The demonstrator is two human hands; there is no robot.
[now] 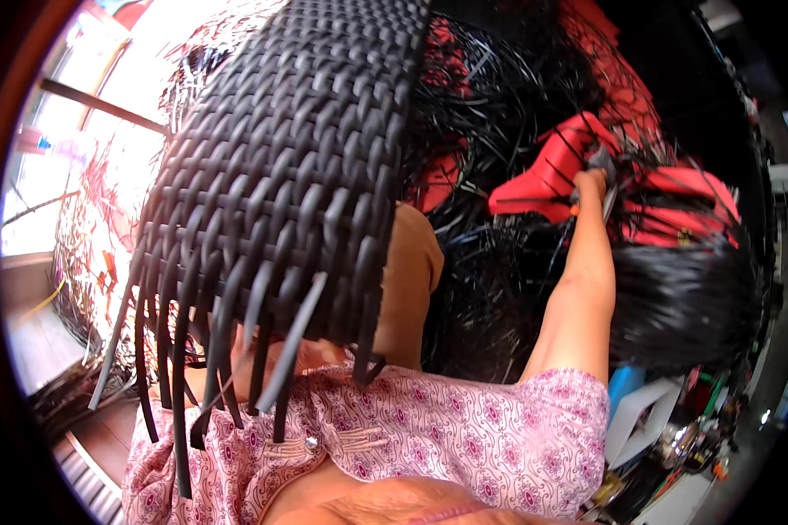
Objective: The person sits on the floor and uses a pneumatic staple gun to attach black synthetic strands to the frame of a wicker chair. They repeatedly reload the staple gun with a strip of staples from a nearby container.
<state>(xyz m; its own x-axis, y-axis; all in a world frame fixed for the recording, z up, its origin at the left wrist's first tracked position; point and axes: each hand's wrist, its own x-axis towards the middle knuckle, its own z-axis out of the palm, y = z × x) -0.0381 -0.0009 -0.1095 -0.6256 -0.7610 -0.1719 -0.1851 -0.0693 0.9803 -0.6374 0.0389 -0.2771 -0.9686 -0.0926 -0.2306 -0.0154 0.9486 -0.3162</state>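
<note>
A woven panel (271, 166) of flat black plastic strips rises in front of me, with loose strip ends (181, 394) hanging from its near edge over my lap. Behind those ends, my left hand (302, 356) shows only in part, close against the panel's near edge; the fingers are mostly hidden. My right arm reaches far out to the right. There my right hand (592, 182) is closed around a dark grey hand tool (603, 163), whose exact kind I cannot make out. This hand is beside a red plastic piece (543, 179).
Tangled black strips (499, 87) heap up beyond and right of the panel. Another red piece (687, 197) lies among them. A thick black bundle (683, 302) is nearer, above a white container (643, 420) at the lower right. Bright light washes out the left side.
</note>
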